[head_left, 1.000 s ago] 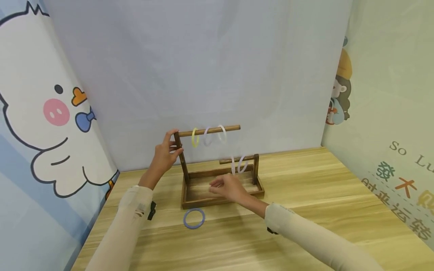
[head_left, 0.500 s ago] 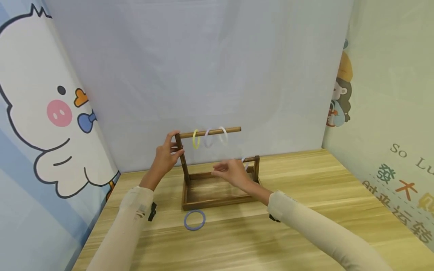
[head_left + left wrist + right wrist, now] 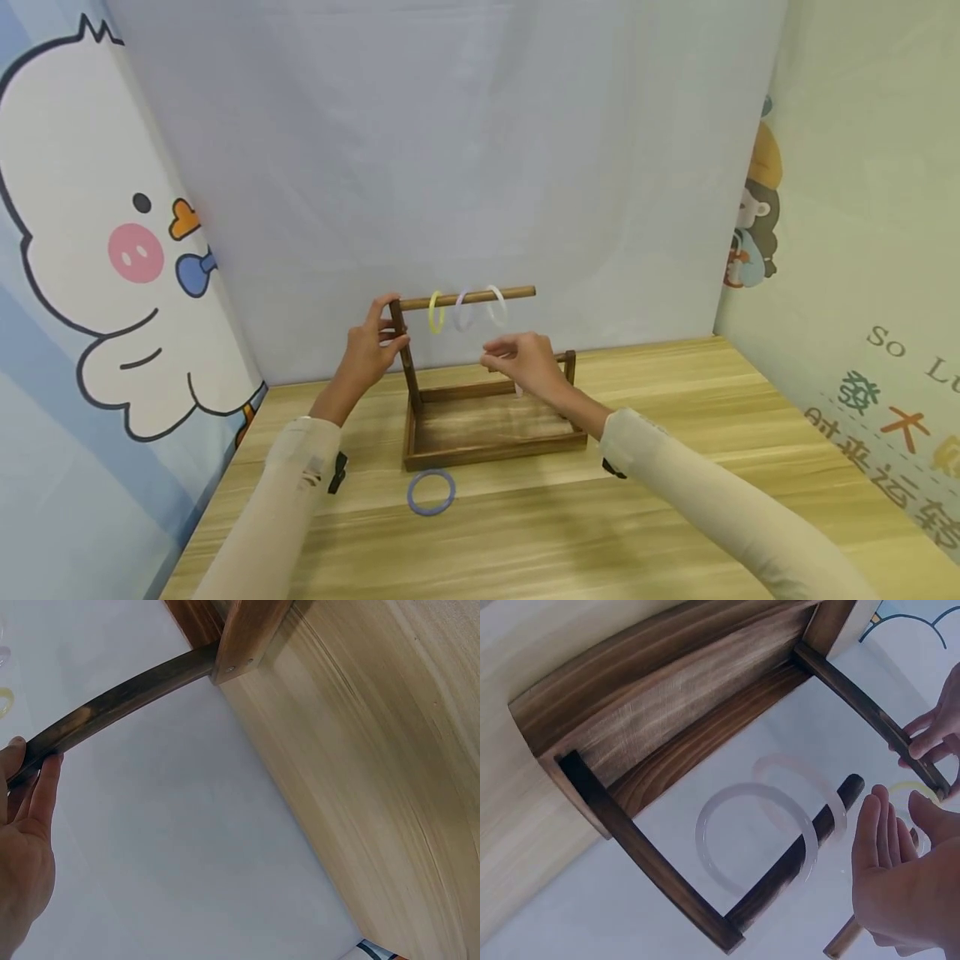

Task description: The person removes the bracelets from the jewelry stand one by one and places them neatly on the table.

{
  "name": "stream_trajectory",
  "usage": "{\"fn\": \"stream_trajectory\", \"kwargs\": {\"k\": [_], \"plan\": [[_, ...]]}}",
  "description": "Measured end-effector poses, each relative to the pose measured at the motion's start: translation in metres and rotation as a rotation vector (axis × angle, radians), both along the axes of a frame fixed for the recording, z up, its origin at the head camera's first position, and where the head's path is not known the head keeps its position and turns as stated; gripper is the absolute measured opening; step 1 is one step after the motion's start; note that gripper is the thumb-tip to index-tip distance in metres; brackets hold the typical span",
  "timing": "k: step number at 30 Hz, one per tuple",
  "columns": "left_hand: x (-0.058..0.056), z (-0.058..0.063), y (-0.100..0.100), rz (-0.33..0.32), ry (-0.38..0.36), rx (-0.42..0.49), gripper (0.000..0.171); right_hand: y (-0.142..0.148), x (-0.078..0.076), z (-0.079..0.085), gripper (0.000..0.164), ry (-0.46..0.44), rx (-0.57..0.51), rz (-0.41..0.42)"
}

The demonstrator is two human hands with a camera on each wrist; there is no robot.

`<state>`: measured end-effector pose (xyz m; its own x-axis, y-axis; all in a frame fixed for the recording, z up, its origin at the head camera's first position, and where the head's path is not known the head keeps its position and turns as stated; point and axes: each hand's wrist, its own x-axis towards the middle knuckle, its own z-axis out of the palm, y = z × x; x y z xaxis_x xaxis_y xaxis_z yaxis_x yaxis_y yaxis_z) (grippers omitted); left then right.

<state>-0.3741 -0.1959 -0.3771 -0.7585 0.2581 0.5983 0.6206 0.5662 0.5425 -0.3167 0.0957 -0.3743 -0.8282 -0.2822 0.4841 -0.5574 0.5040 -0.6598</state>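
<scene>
My left hand (image 3: 367, 350) grips the top of the tall post (image 3: 97, 712) of a dark wooden two-armed rack. From its upper bar (image 3: 521, 292) hang a yellow ring (image 3: 431, 315), a lilac ring (image 3: 458, 315) and a white ring (image 3: 503, 313). In the right wrist view a pale lilac ring (image 3: 703, 825) and a pinkish ring (image 3: 789, 763) hang on the lower bar (image 3: 769, 881). My right hand (image 3: 531, 362) hovers by that bar's free end, thumb apart from the fingers, holding nothing; in the head view it mostly hides those two rings.
A blue ring (image 3: 412, 493) lies flat on the wood-grain table (image 3: 360, 550), just in front of the rack's tray base (image 3: 495, 454). The short post (image 3: 571, 367) rises at the tray's right end. A pale cloth backdrop (image 3: 600, 167) hangs behind.
My right hand has risen from over the tray to the height of the lower bar, a little to the right. My left hand keeps its grip on the post. The rings look unmoved.
</scene>
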Motion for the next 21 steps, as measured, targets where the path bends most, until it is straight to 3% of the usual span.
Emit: {"fn": "stream_trajectory", "kwargs": {"k": [21], "plan": [[-0.001,-0.001,0.000,0.000,0.001,0.008,0.072,0.027,-0.013,0.012,0.024,0.009,0.002,-0.060]]}}
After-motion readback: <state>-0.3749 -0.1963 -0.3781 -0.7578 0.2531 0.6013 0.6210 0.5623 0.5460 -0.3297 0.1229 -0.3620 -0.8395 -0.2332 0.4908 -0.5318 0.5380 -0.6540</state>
